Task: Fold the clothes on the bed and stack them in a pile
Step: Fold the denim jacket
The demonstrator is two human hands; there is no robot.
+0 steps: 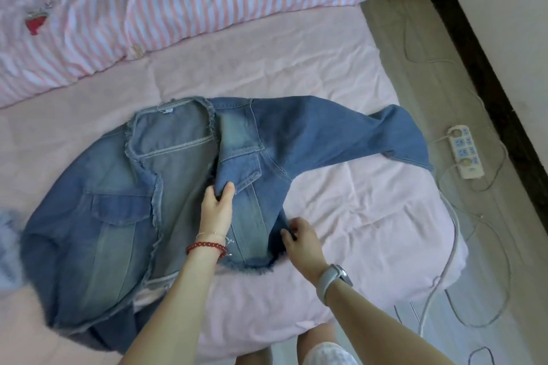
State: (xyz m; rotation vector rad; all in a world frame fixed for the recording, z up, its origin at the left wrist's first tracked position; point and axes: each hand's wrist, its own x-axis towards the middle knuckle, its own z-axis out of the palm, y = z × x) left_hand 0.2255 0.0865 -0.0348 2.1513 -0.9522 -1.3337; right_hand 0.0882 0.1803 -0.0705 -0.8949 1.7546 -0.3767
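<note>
The denim jacket point(124, 192) lies open, front up, on the pink sheet point(341, 210) near the bed's edge, one sleeve stretched toward the floor. Your left hand point(216, 207) pinches the front panel's edge between thumb and curled fingers. Your right hand point(301, 238) grips the side seam, fingers curled. A striped duvet point(178, 9) lies beyond; a power strip point(467, 151) sits on the floor.

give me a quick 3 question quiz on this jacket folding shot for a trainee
1. True or false: the denim jacket lies neatly folded on the pink sheet.
2. Which hand pinches the front panel edge? A) left hand B) right hand
3. Fill in: the jacket's far sleeve points towards the ____ on the floor.

Key: 1 false, it is spread open; 2 A; 3 power strip.
</note>
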